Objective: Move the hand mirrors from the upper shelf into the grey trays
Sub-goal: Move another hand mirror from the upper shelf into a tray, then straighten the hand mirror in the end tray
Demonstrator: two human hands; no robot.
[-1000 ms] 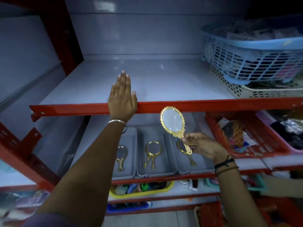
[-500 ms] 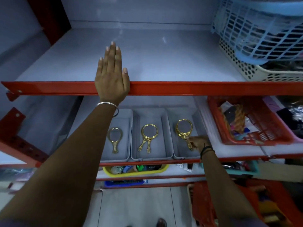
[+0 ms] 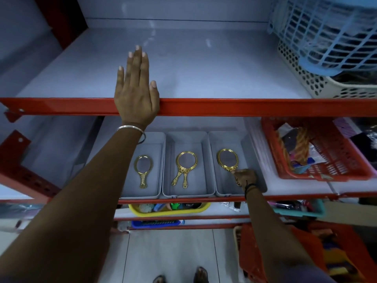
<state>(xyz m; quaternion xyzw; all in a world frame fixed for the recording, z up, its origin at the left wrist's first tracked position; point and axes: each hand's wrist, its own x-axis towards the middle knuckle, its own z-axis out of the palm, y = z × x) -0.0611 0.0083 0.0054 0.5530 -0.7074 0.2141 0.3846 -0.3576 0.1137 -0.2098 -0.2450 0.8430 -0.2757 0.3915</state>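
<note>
Three grey trays stand side by side on the middle shelf. A single gold hand mirror (image 3: 143, 170) lies in the left tray (image 3: 157, 139). The middle tray (image 3: 187, 138) holds a stacked pair of mirrors (image 3: 186, 164) with two handles showing. In the right tray (image 3: 224, 138) lies another gold mirror (image 3: 227, 160), and my right hand (image 3: 245, 177) is closed on its handle, low inside the tray. A second handle peeks out under that hand. My left hand (image 3: 135, 94) rests flat, fingers spread, on the upper shelf (image 3: 204, 68), where I see no mirror.
The upper shelf's red front rail (image 3: 255, 107) runs above the trays. A blue basket (image 3: 326, 37) sits on a white perforated basket (image 3: 318, 86) at the upper right. A red basket (image 3: 326, 166) stands right of the trays, and a yellow tray (image 3: 169, 210) lies one shelf lower.
My right hand has carried the gold mirror from in front of the red rail down into the right grey tray. The left hand has stayed on the upper shelf.
</note>
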